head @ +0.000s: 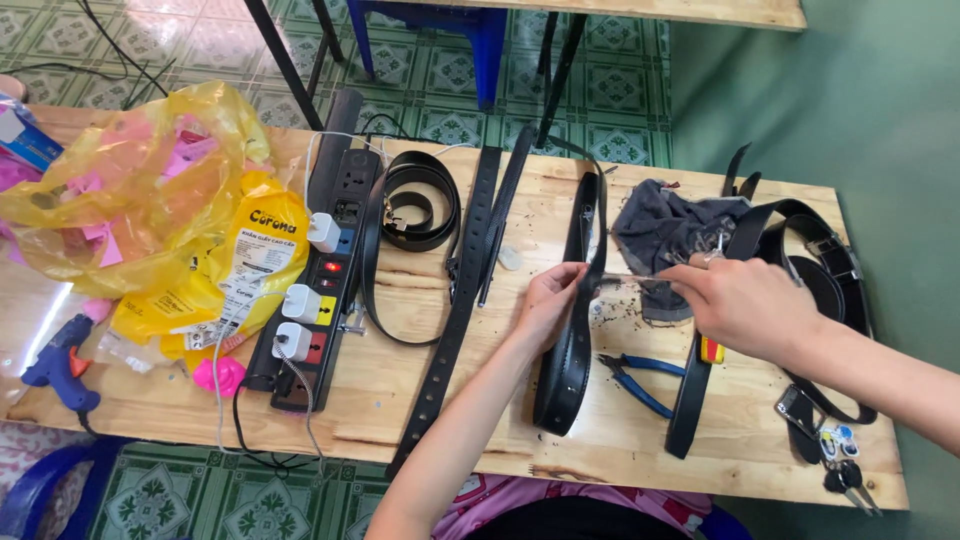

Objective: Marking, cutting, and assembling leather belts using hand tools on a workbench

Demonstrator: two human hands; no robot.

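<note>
Head view, looking down: we find a wooden counter (640,420) strewn with black belts. Our left hand (548,300) pinches the edge of one black belt (570,350) that lies lengthwise in front of us, its upper part raised and doubled over. Our right hand (745,305) is clenched around a thin metal tool (640,279) whose tip points toward that belt; the fist hides the handle, so we cannot tell what kind of tool it is. A grey rag (665,232) lies just behind the right hand, partly covered by it. Blue-handled pliers (640,378) rest on the counter beside the belt, with dark crumbs scattered near. A coiled belt (415,205) sits by the black power strip (315,275), which carries white plugs. Yellow plastic bags (150,200) conceal whatever lies beneath them. A blue glue gun (60,365) sits at the left edge. Keys (845,475) lie close to the lower right corner.
</note>
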